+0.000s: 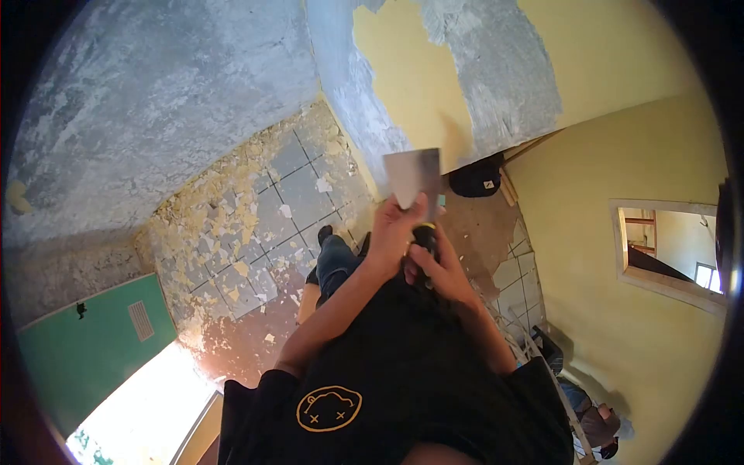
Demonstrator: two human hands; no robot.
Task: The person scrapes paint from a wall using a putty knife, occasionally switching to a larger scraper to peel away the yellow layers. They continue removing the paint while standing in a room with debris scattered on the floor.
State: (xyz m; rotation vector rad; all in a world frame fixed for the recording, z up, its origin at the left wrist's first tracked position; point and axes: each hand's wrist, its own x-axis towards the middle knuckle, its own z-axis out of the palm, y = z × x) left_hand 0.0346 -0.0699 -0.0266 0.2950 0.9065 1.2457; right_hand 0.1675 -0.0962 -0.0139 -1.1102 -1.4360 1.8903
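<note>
I hold a wide metal scraper point(413, 177) in front of me with both hands, its blade pointing at the wall. My left hand point(394, 231) is wrapped around the top of the handle just under the blade, thumb against the metal. Just below it, my right hand point(440, 270) closes on the dark handle point(425, 234). The blade's edge sits close to the wall point(418, 85), where yellow paint borders bare grey plaster. My legs and shoes point(329, 260) show below.
Paint flakes litter the tiled floor point(263, 225). A green door point(85, 349) stands at the lower left. A black bag point(477, 180) lies at the wall's foot. Another person point(597, 422) crouches at the lower right beside a white frame point(542, 364). A wall opening point(666, 248) is at right.
</note>
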